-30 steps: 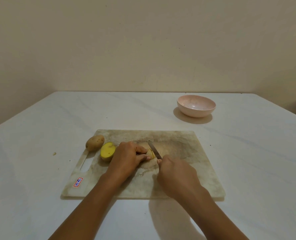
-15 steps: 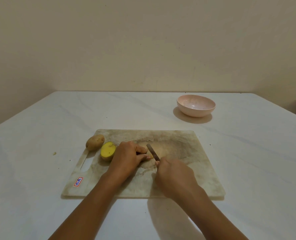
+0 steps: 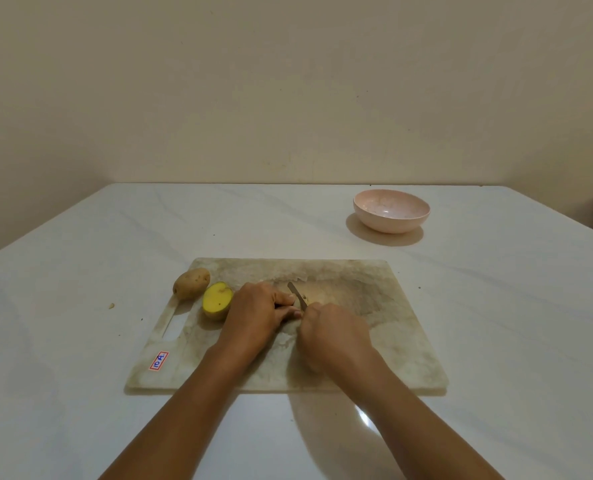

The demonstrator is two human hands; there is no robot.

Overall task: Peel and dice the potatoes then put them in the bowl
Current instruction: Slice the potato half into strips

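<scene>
Right now our left hand (image 3: 257,313) lies curled over a potato piece (image 3: 308,301) near the middle of the board (image 3: 374,344), pinning it down; the hand hides nearly all of the piece. Our right hand (image 3: 333,336) is fisted round the knife (image 3: 297,295), handle hidden, with the blade slanting up and away just beside the left fingertips. A cut half (image 3: 218,299) lies yellow face up, touching the left hand's outer side, and a whole potato (image 3: 192,287) with its skin on sits at the board's left edge. Well apart, far right on the table (image 3: 80,289), stands the bowl (image 3: 391,216).
</scene>
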